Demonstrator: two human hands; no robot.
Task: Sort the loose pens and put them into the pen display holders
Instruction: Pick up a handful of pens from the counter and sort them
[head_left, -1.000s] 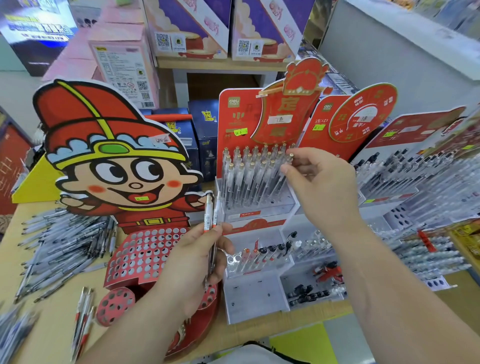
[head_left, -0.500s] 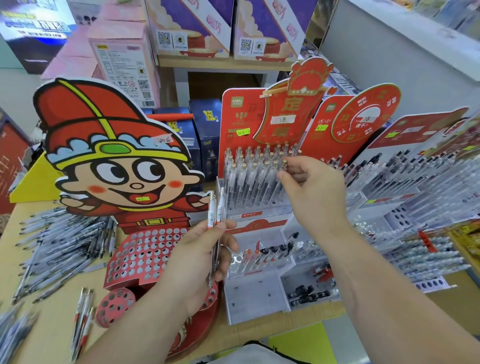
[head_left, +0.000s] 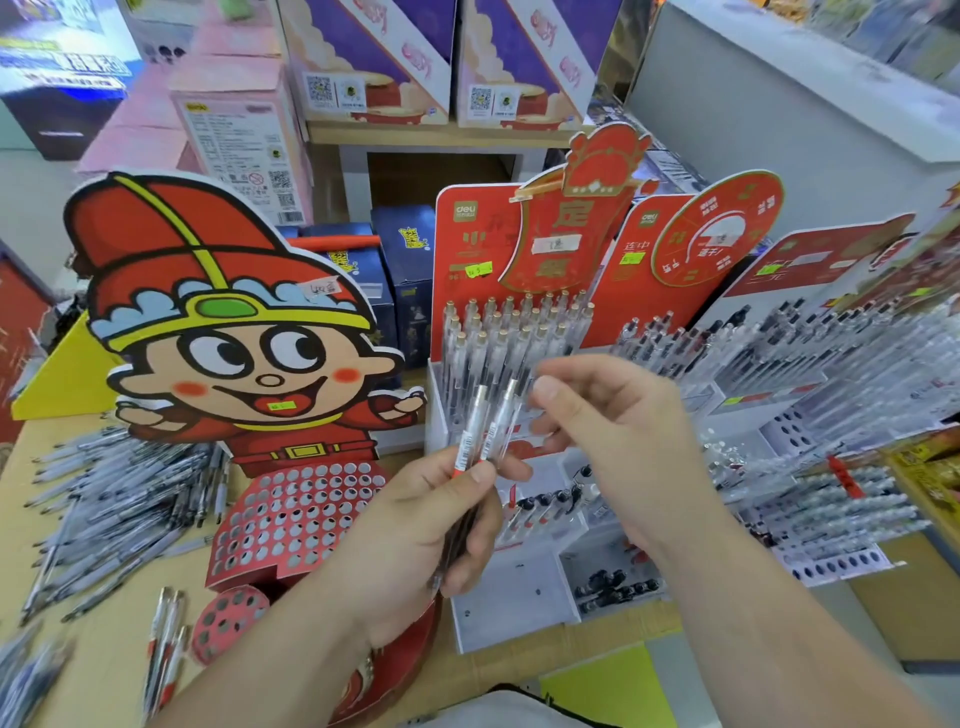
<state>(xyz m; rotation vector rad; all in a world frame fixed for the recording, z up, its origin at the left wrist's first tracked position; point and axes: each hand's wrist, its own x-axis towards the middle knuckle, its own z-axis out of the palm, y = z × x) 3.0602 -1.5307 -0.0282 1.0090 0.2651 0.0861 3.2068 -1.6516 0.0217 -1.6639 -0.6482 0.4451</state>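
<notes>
My left hand (head_left: 415, 530) grips a small bunch of clear pens (head_left: 470, 436), upright, with red grips and barcode labels. My right hand (head_left: 623, 441) hovers just right of their tops, thumb close to one pen, fingers loosely curled and holding nothing. Behind both hands stands a red-backed display holder (head_left: 457, 249) filled with rows of clear gold-topped pens (head_left: 514, 332). Its white lower tiers (head_left: 509, 597) hold a few black-capped pens. A pile of loose pens (head_left: 119, 493) lies on the table at the left.
A cartoon-figure cardboard holder with a red perforated base (head_left: 291, 519) stands left of my hands. More pen racks (head_left: 831, 353) fan out on the right. A few red-tipped pens (head_left: 166, 639) lie near the front left. Boxes and a shelf stand behind.
My right hand has drawn back from the gold-topped pens in the holder and come down beside the pens in my left hand. My left hand has lifted its pens up and to the right.
</notes>
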